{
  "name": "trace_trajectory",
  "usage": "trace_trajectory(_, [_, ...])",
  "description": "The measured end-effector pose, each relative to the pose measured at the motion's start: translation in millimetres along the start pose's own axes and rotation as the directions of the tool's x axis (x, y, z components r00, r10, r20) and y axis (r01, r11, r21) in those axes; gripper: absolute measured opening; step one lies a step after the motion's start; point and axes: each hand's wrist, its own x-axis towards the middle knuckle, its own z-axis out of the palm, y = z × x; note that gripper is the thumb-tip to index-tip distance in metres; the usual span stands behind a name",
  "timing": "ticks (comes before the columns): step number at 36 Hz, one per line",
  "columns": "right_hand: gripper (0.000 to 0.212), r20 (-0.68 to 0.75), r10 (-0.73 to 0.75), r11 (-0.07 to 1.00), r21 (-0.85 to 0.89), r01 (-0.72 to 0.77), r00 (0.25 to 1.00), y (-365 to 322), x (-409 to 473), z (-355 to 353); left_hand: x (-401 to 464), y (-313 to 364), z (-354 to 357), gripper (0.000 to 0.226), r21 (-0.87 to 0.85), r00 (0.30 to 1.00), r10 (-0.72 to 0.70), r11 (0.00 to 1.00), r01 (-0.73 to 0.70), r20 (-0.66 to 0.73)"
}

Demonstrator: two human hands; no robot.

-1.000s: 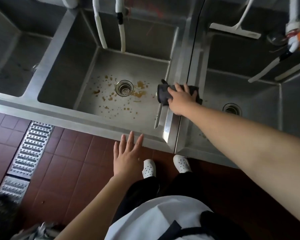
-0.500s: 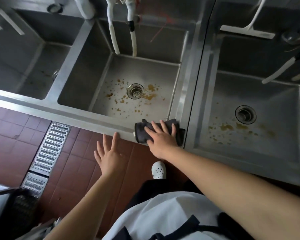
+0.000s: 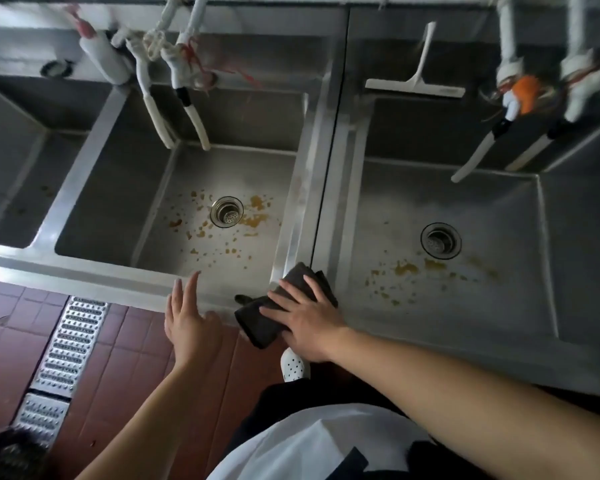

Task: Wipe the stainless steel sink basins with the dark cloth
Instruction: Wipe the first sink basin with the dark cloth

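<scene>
Right hand (image 3: 305,320) flat on dark cloth (image 3: 278,313)

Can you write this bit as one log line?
right hand: pressing dark cloth on front rim | left hand: open | basins: orange spots remain

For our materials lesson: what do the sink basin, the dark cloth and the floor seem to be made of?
Sink basin: stainless steel by its look, brushed grey with dull reflections. Dark cloth: soft woven fabric, probably, since it folds and bunches under the right hand. Floor: reddish-brown tiles with visible grout lines, likely ceramic.
</scene>
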Motion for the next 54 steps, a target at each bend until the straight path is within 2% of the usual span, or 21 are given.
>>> trace_trajectory(5, [0.053,0.030,0.018,0.997,0.074,-0.020,0.999,57,-74,6,-6,63,32,0.074,0.026,0.991,0.088,0.996,-0.091,0.096])
trace_trajectory(8, [0.050,0.024,0.176,0.943,0.281,-0.176,0.984,89,-114,7,-5,97,63,0.070,0.111,0.971,0.146,0.979,-0.169,0.188])
trace_trajectory(10, [0.047,0.013,0.325,0.839,0.458,-0.295,0.946,112,-134,4,-2,117,86,0.070,0.190,0.947,0.183,0.953,-0.237,0.263])
trace_trajectory(12, [0.037,0.051,0.486,0.647,0.650,-0.399,0.873,135,-146,-5,3,136,108,0.073,0.262,0.917,0.216,0.913,-0.312,0.336])
trace_trajectory(14, [0.014,0.152,0.602,0.248,0.897,-0.365,0.784,158,-150,-18,9,153,128,0.074,0.306,0.885,0.260,0.869,-0.389,0.386])
trace_trajectory(16, [0.018,0.239,0.635,-0.098,0.968,-0.230,0.734,184,-148,-31,18,169,143,0.074,0.334,0.859,0.308,0.825,-0.455,0.409])
trace_trajectory(17, [0.018,0.269,0.645,-0.185,0.963,-0.195,0.715,199,-147,-35,24,177,149,0.074,0.352,0.850,0.326,0.804,-0.479,0.414])
trace_trajectory(19, [0.015,0.303,0.656,-0.237,0.952,-0.193,0.691,225,-143,-38,40,194,161,0.073,0.386,0.841,0.352,0.768,-0.510,0.411])
trace_trajectory(21, [0.012,0.300,0.683,-0.222,0.954,-0.202,0.666,249,-135,-33,60,210,171,0.072,0.418,0.846,0.361,0.750,-0.513,0.391])
trace_trajectory(25, [0.013,0.290,0.739,-0.103,0.940,-0.325,0.607,285,-107,-23,100,232,182,0.069,0.483,0.864,0.383,0.718,-0.502,0.328])
trace_trajectory(30, [0.013,0.491,0.719,-0.290,0.855,-0.430,0.491,327,-45,-3,126,236,199,0.065,0.488,0.831,0.431,0.673,-0.555,0.351])
trace_trajectory(32, [0.011,0.476,0.743,-0.266,0.855,-0.444,0.470,342,-17,-6,125,232,204,0.064,0.475,0.835,0.466,0.687,-0.549,0.291])
trace_trajectory(34, [0.016,0.301,0.830,-0.101,0.909,-0.404,0.470,355,14,-15,127,229,207,0.064,0.452,0.829,0.500,0.697,-0.556,0.249])
trace_trajectory(37, [0.034,-0.147,0.825,0.337,0.903,-0.266,0.546,368,54,-32,130,226,209,0.064,0.422,0.826,0.519,0.712,-0.561,0.221])
trace_trajectory(39, [0.043,-0.386,0.697,0.617,0.753,-0.230,0.604,377,77,-30,131,226,210,0.065,0.406,0.830,0.517,0.726,-0.555,0.210])
trace_trajectory(41, [0.054,-0.447,0.595,0.775,0.539,-0.329,0.668,384,98,-16,130,226,211,0.065,0.394,0.829,0.526,0.733,-0.554,0.189])
trace_trajectory(42, [0.056,-0.396,0.584,0.790,0.476,-0.385,0.709,385,107,-6,129,226,211,0.065,0.390,0.830,0.530,0.736,-0.553,0.176])
trace_trajectory(44, [0.056,-0.181,0.597,0.770,0.403,-0.495,0.782,382,115,22,129,227,211,0.065,0.381,0.830,0.534,0.742,-0.552,0.161])
trace_trajectory(46, [0.061,-0.013,0.602,0.769,0.279,-0.575,0.799,372,111,56,128,228,211,0.064,0.379,0.830,0.534,0.744,-0.551,0.158])
trace_trajectory(48, [0.066,0.005,0.601,0.784,0.192,-0.591,0.799,363,104,78,127,228,211,0.064,0.373,0.829,0.537,0.745,-0.553,0.155])
trace_trajectory(54, [0.060,0.017,0.699,0.685,0.272,-0.676,0.715,378,140,71,127,231,210,0.065,0.356,0.836,0.526,0.759,-0.545,0.159])
